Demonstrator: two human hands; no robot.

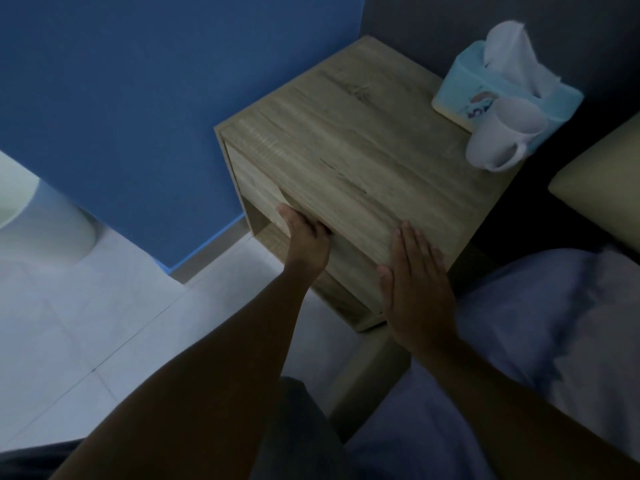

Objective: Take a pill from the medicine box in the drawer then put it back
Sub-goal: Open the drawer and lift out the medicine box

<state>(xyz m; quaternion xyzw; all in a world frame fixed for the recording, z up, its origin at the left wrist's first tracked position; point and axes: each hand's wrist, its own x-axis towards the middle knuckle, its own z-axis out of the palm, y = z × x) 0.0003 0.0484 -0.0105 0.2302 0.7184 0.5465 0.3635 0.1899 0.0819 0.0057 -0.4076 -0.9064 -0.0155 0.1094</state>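
A wooden bedside table stands against the blue wall. Its drawer front faces left and sits closed under the top. My left hand is at the lower edge of that drawer front, fingers curled under it and hidden in the gap. My right hand lies flat with fingers together on the near corner of the tabletop, holding nothing. The medicine box and pills are hidden from view.
At the table's far right corner stand a light blue tissue box and a white mug. A bed with a bluish sheet and a pillow lies to the right. Pale tiled floor spreads to the left.
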